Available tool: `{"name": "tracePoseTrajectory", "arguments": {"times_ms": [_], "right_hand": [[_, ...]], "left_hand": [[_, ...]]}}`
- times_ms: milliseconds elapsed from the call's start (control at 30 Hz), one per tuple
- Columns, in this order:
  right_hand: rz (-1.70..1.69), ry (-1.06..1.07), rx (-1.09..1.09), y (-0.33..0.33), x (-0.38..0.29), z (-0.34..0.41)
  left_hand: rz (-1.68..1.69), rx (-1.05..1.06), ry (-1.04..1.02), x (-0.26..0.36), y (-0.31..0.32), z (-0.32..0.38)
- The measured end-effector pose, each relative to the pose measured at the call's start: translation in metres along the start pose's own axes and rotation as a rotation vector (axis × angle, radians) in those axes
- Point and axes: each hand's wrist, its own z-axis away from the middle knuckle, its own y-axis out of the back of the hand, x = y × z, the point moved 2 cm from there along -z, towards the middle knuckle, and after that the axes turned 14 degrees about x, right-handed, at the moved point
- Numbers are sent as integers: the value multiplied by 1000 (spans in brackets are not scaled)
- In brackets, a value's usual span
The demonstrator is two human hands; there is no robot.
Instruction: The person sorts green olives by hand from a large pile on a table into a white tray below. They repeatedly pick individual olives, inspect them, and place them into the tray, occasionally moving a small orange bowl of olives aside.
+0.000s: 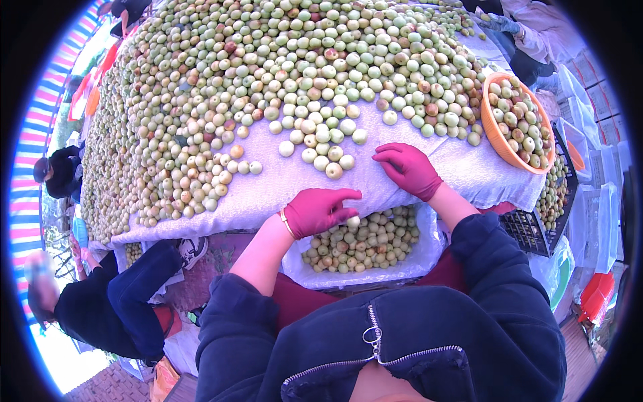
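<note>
My left hand (321,213), in a thin red glove, is over the near edge of the cloth-covered table. Its thumb and fingers are spread. One pale fruit (353,221) shows just below the fingertips, above a plastic-lined crate (296,269) of small round green fruits (359,248) that look like jujubes. To the right, my right hand (409,172), gloved alike, hovers over the white cloth (281,181) with its fingers pointing left and no fruit visible in it. Nearest to both hands is a loose cluster of pale green fruits (321,143), at the front of the big heap (281,65).
An orange basket (495,130) full of browner fruits stands at the table's right edge. Below it is a black crate (565,201) with more fruits. A person (100,301) sits at the left; another gloved hand (500,22) works at the far right. Plastic-lined crates (598,221) stand rightward.
</note>
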Motion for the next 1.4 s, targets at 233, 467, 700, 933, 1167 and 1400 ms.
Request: {"name": "tracePoseTrajectory", "arguments": {"times_ms": [233,467,700,933,1167,1400], "right_hand": [[12,-44,42,1,-1,4],[-20,-40,53,4,-3,-1],[-20,-68,46,4,1,-1],[-13,-100,40,3,3,2],[-47,-123,90,0,4,7],[-93,-143,95,-5,8,11]], "left_hand": [[-211,677,-343,-54,68,-125],[-579,597,-57,-80,66,-276],[-547,509,-100,-80,58,-256],[-528,372,-162,-63,21,-170],[191,610,5,-12,38,-91],[809,650,213,61,33,39]]}}
